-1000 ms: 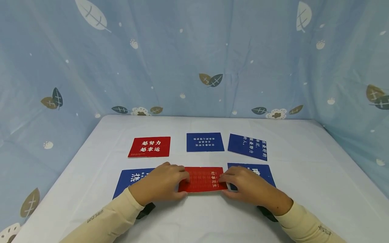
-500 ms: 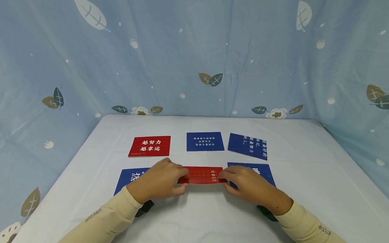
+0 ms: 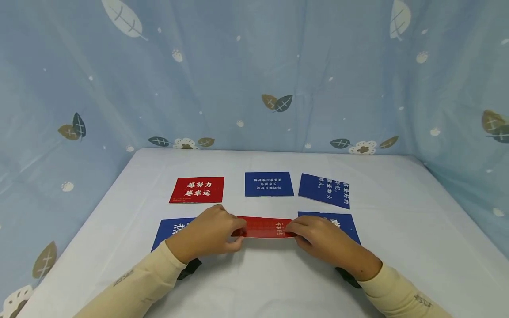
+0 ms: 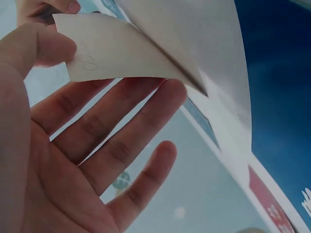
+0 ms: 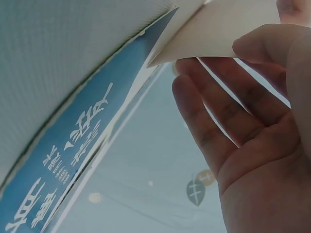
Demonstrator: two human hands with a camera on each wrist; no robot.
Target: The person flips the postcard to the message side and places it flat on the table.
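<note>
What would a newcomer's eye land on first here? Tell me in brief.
The red card near the front middle of the white table, lifted at its near edge and pinched at either end by the left hand and the right hand. Next, the bright red card with bold white characters lying flat at back left, among four blue cards.

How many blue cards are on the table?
4: two in the far row, middle and right; two near, one under the left hand, one by the right hand. None seems hidden.
</note>
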